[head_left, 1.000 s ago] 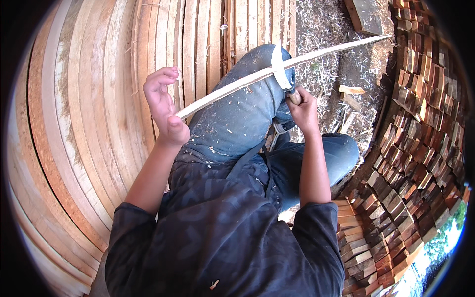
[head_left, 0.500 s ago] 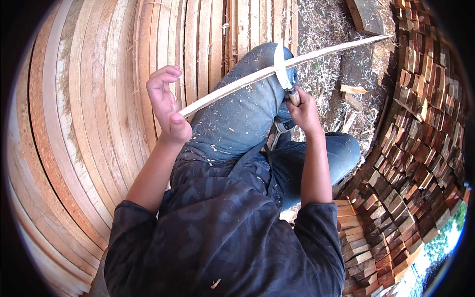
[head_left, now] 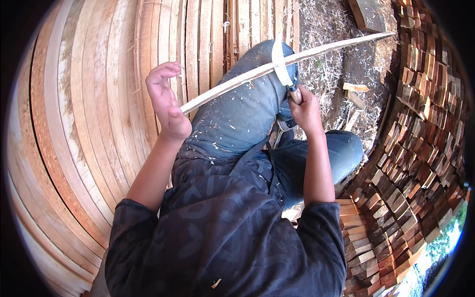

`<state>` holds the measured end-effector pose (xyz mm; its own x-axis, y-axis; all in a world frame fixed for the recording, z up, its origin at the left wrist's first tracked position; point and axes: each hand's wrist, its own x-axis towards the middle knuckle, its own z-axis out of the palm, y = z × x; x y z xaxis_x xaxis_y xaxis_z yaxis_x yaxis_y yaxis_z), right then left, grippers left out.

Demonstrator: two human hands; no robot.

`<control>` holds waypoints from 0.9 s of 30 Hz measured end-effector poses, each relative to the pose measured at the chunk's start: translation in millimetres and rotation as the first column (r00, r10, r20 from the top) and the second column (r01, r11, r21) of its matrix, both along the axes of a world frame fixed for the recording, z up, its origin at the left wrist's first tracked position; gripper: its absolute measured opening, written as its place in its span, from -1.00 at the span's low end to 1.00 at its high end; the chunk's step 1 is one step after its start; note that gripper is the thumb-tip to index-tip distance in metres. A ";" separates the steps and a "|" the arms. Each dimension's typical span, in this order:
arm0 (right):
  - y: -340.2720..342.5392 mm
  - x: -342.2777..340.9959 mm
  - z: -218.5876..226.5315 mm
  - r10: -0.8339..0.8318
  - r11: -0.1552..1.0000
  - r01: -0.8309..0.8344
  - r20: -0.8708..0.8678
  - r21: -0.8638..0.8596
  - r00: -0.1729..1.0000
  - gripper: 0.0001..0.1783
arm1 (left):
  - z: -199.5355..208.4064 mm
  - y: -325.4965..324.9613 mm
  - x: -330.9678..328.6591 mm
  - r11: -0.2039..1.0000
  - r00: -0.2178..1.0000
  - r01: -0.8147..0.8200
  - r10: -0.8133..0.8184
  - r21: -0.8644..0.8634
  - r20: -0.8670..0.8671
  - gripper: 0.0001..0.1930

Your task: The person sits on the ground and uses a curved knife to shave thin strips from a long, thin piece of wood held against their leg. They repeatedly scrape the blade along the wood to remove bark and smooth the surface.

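Looking down from above, we see a seated person in a dark shirt and blue jeans, with a long, thin, pale stick slanting from left of centre up toward the upper right of the frame, passing over the raised leg. At the stick's lower end, we find the left hand, its palm facing inward and its thumb well apart from the loosely curled fingers; the stick's tip meets the hand near the base of the thumb, with the fingers not wrapped around it. Right of centre, the right hand is wrapped around the handle of a knife, whose curved blade crosses the stick. We cannot tell whether the stick rests on the leg. Filling the left side, we see long boards set side by side; at upper right, pale shavings and a small wood scrap on the ground; and along the right edge, a large stack of cut wood.
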<state>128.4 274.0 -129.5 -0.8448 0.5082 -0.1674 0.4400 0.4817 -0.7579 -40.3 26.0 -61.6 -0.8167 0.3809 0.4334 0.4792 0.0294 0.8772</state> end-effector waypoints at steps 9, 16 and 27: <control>11.1 -2.7 -1.9 0.031 0.996 -0.032 -0.013 -0.080 0.999 -0.89 | 0.4 -1.4 1.2 1.000 1.000 -0.015 0.015 -0.009 0.020 -0.17; 3.6 -3.5 -7.5 -0.021 0.997 0.022 0.017 -0.072 1.000 -0.77 | 0.6 -0.6 0.8 0.999 0.999 -0.038 0.038 -0.014 0.025 -0.16; -5.4 -11.2 7.7 -0.149 0.988 0.146 0.059 0.052 0.987 -0.88 | -1.4 0.8 -2.2 0.999 1.000 -0.022 0.022 0.038 0.015 -0.20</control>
<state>117.2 268.6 -121.8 -0.7484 0.6354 -0.1901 0.5548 0.4427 -0.7044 -42.5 26.8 -63.0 -0.8308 0.3463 0.4356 0.4664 0.0061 0.8846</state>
